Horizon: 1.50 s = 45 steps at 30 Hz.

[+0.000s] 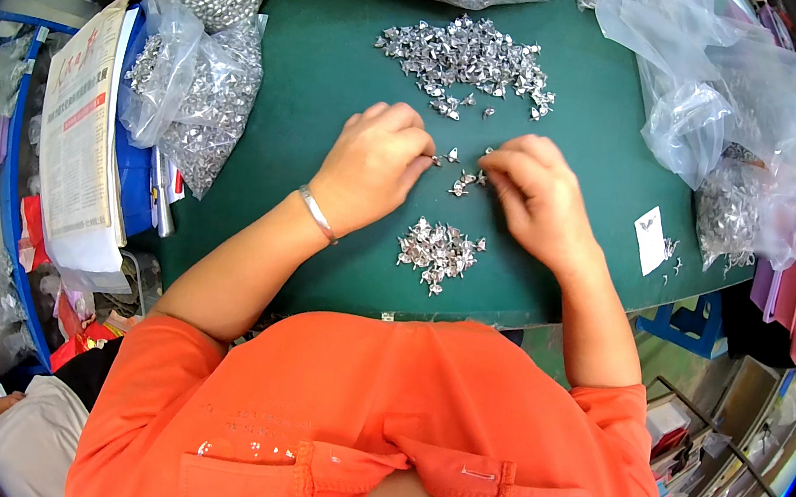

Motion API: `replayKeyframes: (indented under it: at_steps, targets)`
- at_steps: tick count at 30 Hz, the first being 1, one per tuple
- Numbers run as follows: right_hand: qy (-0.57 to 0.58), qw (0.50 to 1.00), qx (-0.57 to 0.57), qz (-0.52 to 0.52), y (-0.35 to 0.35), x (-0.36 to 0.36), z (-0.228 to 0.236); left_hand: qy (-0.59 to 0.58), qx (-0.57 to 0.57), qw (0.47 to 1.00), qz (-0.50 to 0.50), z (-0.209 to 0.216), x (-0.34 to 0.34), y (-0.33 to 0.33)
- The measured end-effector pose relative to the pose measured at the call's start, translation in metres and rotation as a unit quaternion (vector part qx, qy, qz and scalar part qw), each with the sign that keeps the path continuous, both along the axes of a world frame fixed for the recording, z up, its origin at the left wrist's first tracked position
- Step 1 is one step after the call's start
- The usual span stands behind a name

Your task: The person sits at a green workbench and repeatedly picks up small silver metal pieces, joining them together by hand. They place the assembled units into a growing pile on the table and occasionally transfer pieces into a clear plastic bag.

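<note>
My left hand [375, 164], with a silver bangle [317, 213] on its wrist, is over the green table. Its thumb and forefinger pinch a small silver metal piece [438, 161]. Across from it, my right hand [541, 199] has its fingertips closed on another small shiny piece, mostly covered by the fingers. Between the two hands lie a few loose metal pieces [460, 187]. Nearer to me is a small pile of silver metal pieces [439, 252] with pointed parts. Beyond the hands spreads a larger heap of similar silver pieces [471, 59].
Clear bags of metal parts [212, 106] stand at the left, by a folded newspaper [82, 135]. Another bag [728, 215] sits at the right, below crumpled plastic [680, 94]. A white card [650, 242] lies near the right edge. A blue stool [692, 324] is beneath.
</note>
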State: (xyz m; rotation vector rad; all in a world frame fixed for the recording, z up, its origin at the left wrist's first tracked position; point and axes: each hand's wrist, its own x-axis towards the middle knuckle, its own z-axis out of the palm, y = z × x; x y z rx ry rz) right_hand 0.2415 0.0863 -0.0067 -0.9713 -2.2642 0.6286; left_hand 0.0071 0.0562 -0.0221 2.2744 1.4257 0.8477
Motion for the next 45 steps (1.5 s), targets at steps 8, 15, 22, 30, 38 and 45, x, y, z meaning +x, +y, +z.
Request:
replayKeyframes:
  at_steps: [8, 15, 22, 30, 38, 45]
  targets:
    - [-0.047, 0.999, 0.019, -0.008, -0.012, -0.012, -0.004, -0.070, 0.021, 0.996, 0.042, 0.008, -0.005, -0.005]
    - [0.002, 0.996, 0.079, -0.034, -0.017, -0.006, -0.010, -0.038, 0.037, 0.999, -0.014, 0.012, 0.013, -0.011]
    - [-0.035, 0.995, 0.052, -0.073, -0.022, 0.007, 0.000, 0.077, 0.048, 0.996, 0.015, -0.006, 0.031, 0.009]
    - [-0.022, 0.998, 0.016, -0.064, -0.020, -0.010, -0.013, 0.016, 0.077, 0.997, 0.020, -0.002, 0.022, 0.007]
    - [-0.069, 0.995, -0.043, -0.051, -0.021, -0.013, 0.003, -0.025, 0.267, 0.889, 0.372, 0.071, -0.124, 0.012]
    - [-0.019, 0.995, -0.049, -0.087, -0.021, -0.005, 0.007, 0.161, 0.200, 0.874, 0.413, 0.063, -0.206, -0.002]
